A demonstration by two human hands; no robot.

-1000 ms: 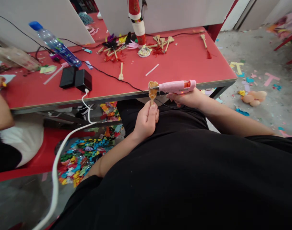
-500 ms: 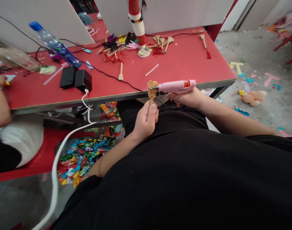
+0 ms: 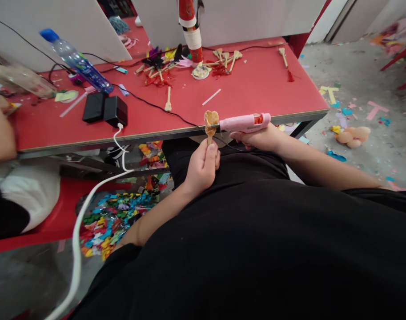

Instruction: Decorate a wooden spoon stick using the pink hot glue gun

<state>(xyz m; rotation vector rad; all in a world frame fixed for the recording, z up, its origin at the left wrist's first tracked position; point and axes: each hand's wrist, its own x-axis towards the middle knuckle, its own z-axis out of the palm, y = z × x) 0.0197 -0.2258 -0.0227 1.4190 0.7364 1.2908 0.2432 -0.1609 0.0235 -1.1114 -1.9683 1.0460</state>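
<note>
My left hand [image 3: 203, 165] is closed around the stick of a small tan piece [image 3: 211, 119], whose wide, lobed end points up, just off the table's front edge. In my right hand [image 3: 256, 137] is a pink glue gun [image 3: 239, 123], held level. Its metal nozzle touches the lower part of the lobed end. On the red table [image 3: 266, 89] behind, a similar stick piece [image 3: 168, 100] lies alone, and several more [image 3: 227, 60] lie in a pile with red tassels. A thin pale strip [image 3: 211, 97] lies between.
A plastic bottle [image 3: 78, 60], black adapters [image 3: 116, 111] and a red-and-white roll [image 3: 192, 38] are on the table. A white cable [image 3: 76, 240] hangs at left. Another person's arm [image 3: 1, 135] rests at far left. Paper scraps [image 3: 119, 213] lie below.
The glue gun's nozzle has moved slightly down and left, from the middle of the lobed end to its lower part. The other person's hand at the left has shifted a little.
</note>
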